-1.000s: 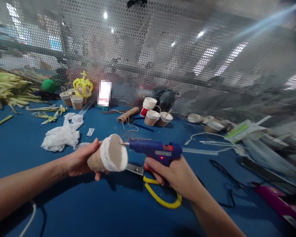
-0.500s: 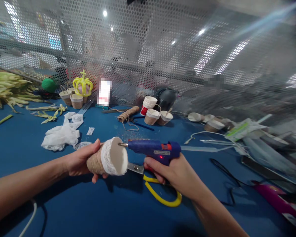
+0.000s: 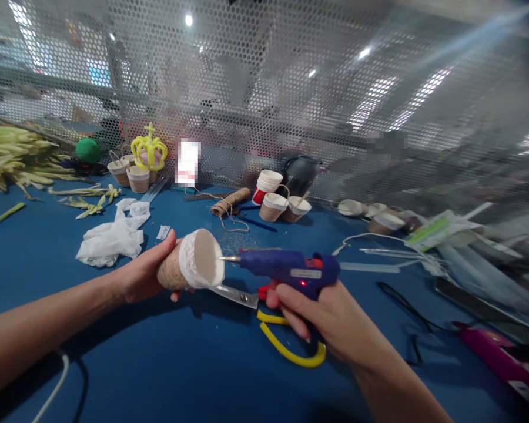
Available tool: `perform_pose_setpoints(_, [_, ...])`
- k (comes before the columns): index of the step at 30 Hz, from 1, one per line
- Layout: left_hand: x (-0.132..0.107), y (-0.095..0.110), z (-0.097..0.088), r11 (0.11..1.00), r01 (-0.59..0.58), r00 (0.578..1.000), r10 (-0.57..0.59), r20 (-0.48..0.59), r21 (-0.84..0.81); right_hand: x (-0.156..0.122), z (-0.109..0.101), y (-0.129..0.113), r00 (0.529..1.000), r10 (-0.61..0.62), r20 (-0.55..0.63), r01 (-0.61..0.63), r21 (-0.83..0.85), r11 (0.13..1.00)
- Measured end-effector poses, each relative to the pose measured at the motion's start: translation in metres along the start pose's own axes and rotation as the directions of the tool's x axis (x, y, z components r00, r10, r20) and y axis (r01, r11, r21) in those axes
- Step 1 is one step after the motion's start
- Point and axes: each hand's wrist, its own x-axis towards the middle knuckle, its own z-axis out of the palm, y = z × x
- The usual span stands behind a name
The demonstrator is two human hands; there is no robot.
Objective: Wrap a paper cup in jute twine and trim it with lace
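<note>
Far side: perforated metal panel [image 3: 247, 76] spans the width behind the blue worktop [image 3: 158, 364]. Far left: heap of pale green leaves [image 3: 13, 153]; green ball [image 3: 88, 151] to its right, then yellow crown-shaped piece [image 3: 149, 145]. Far middle: dark rounded object [image 3: 303, 173], identity unclear. Right: crumpled clear plastic [image 3: 476, 264]; nearer, a purple block [image 3: 489, 352]. Near left: white cord [image 3: 55, 388].

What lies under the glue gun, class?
Yellow-handled scissors on the blue tabletop. Part of the blade and handles shows; the right hand and glue gun cover part of the handles, and the twine-wrapped cup seemingly hides the blade's far end.
</note>
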Motion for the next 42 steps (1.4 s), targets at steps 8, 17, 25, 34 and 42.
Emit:
perform_pose_setpoints(8, [-0.002, -0.001, 0.001, 0.987, -0.095, 0.995, 0.088, -0.053, -0.129, 0.010, 0.021, 0.008, 0.981, 0.150, 0.126, -0.192, 0.765, 0.614])
perform_pose_setpoints(17, [-0.002, -0.004, 0.010, 0.981, -0.149, 0.985, 0.136, -0.111, -0.127, 0.017, 0.032, 0.016, 0.931, 0.207, 0.300, -0.355, 0.875, 0.329])
perform_pose_setpoints(25, [-0.001, -0.005, 0.008, 0.980, -0.169, 0.980, 0.155, -0.124, -0.105, 0.012, 0.040, 0.015, 0.988, 0.154, 0.028, -0.130, 0.696, 0.706])
perform_pose_setpoints(34, [0.000, -0.006, 0.002, 0.984, -0.177, 0.969, 0.176, -0.171, 0.010, 0.012, 0.028, 0.016, 0.983, 0.008, -0.183, -0.022, -0.071, 0.997])
perform_pose_setpoints(42, [0.002, -0.005, 0.001, 0.982, -0.190, 0.965, 0.190, -0.179, 0.020, 0.008, 0.019, 0.009, 0.996, 0.061, -0.065, -0.056, 0.076, 0.996])
